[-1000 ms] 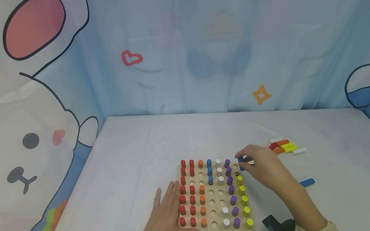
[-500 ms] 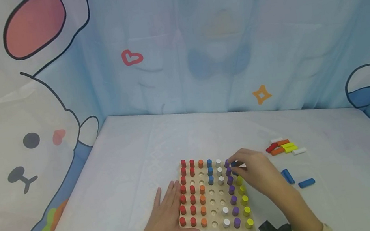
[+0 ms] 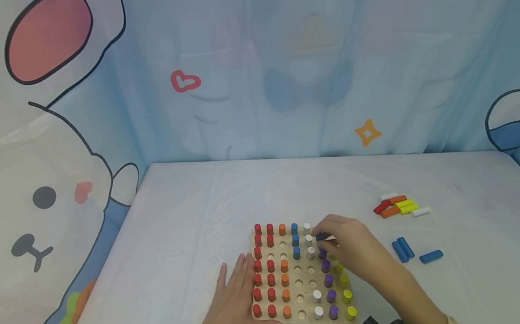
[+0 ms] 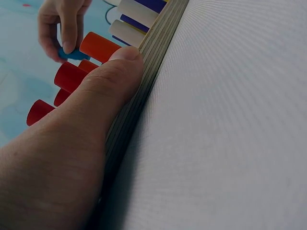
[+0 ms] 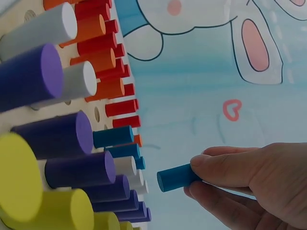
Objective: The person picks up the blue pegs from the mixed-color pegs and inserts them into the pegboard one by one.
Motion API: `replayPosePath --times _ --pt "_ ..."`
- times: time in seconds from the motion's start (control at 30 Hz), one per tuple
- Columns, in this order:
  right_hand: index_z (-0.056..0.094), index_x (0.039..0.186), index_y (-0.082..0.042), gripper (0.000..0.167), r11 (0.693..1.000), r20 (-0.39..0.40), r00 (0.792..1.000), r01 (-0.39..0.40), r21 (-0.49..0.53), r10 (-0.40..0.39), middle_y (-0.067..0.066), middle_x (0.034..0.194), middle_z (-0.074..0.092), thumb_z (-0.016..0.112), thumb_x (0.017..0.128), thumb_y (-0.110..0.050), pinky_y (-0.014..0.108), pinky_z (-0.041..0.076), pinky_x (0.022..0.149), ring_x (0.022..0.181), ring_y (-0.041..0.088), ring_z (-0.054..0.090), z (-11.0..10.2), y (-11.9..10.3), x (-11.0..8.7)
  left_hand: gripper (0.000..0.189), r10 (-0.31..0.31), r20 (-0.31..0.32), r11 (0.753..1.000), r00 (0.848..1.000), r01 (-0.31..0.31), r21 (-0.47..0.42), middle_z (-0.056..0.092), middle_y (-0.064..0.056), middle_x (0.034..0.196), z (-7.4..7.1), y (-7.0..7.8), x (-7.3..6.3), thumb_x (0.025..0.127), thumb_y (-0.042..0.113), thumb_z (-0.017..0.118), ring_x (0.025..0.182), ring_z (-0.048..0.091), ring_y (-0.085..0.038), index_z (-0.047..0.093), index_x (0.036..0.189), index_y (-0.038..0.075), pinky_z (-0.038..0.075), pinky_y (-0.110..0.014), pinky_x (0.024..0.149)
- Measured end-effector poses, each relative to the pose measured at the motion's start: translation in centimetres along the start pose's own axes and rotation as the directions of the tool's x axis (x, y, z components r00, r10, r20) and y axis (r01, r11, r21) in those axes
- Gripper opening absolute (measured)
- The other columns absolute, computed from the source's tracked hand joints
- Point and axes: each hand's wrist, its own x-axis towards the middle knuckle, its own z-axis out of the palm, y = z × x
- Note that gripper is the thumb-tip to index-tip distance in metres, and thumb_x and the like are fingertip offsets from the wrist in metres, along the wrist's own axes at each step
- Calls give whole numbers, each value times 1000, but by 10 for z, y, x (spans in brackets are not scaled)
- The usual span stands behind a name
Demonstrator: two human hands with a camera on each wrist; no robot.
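Observation:
A wooden pegboard point(image 3: 311, 319) stands on the white-covered table, with rows of red, orange, blue, white, purple and yellow pegs upright in its holes. My left hand point(image 3: 235, 303) lies along its left side with straight fingers; the thumb point(image 4: 115, 76) rests against the board's front edge, close to an orange peg point(image 4: 98, 47). Between thumb and fingers my right hand point(image 3: 355, 243) pinches a blue peg point(image 5: 175, 177), held above the board's far right part and apart from the other pegs. That hand hides some purple and yellow pegs in the head view.
Three loose blue pegs point(image 3: 430, 257) lie on the table right of the board. Farther back is a small pile of red, orange, yellow and white pegs point(image 3: 400, 205). A patterned blue curtain point(image 3: 247, 74) hangs behind the table.
My right hand has moved left over the board with the blue peg, from the right-hand column toward the blue column. Loose blue pegs have come into sight. My left hand has stayed put.

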Motion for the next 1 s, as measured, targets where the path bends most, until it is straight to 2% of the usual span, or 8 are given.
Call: replayPosePath --times 0.2,0.43,0.73,1.0 --pt "69 100 -15 22 998 -15 998 54 -16 -54 -4 99 66 74 80 -7 27 57 75 89 12 66 7 -5 -2 130 -6 6 1000 1000 5 2 8 -3 161 0 0 0 61 93 43 150 2 -19 5 154 11 -3 -55 118" --pt "68 98 -17 19 999 25 999 38 -1 -38 -7 98 65 73 82 -8 24 57 74 87 9 65 12 -13 -3 130 -2 5 1000 1000 2 0 8 -3 161 1 -1 0 61 93 43 149 3 -19 5 154 10 -3 -55 118" --pt "70 92 -17 15 997 48 996 79 7 -79 -3 102 67 73 81 -7 30 56 80 98 18 64 21 -19 -4 130 0 3 1000 1000 0 2 9 -4 161 -1 0 1 62 93 43 149 3 -19 5 154 10 -3 -55 118" --pt "70 90 -15 14 994 74 991 107 7 -107 -5 94 66 73 81 -5 27 56 80 94 14 65 28 -22 -5 129 8 -7 1000 1000 -8 -9 9 -4 161 0 0 0 62 92 44 149 4 -19 5 154 10 -3 -55 118"
